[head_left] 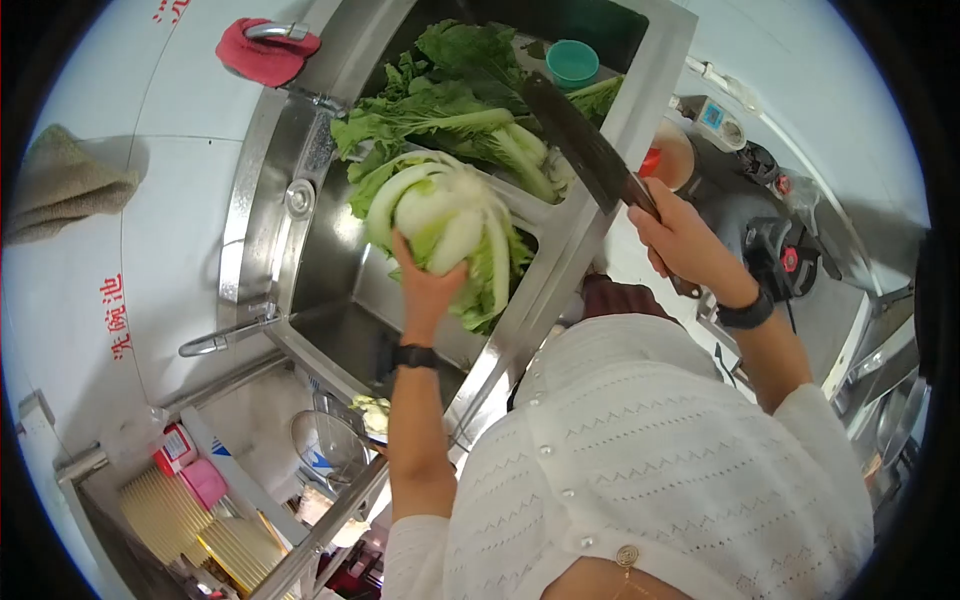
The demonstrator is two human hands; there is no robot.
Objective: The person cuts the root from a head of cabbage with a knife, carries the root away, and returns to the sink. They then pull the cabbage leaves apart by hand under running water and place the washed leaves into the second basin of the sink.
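Note:
My left hand grips a pale green-and-white Chinese cabbage over the metal sink, thumb and fingers spread round its near side. The root end of the cabbage faces up and its leaves hang toward the basin. In my right hand a cleaver is held by its handle, over the sink's right rim. The dark blade points up and left, apart from the cabbage. Loose green leaves with pale stalks lie just beyond the cabbage, in the far basin and across the divider.
A small green bowl sits in the far basin. Along the sink's left side are two taps, one with a red cloth over it. A brown towel hangs on the wall. Lower left, a rack holds stacked plates and a strainer.

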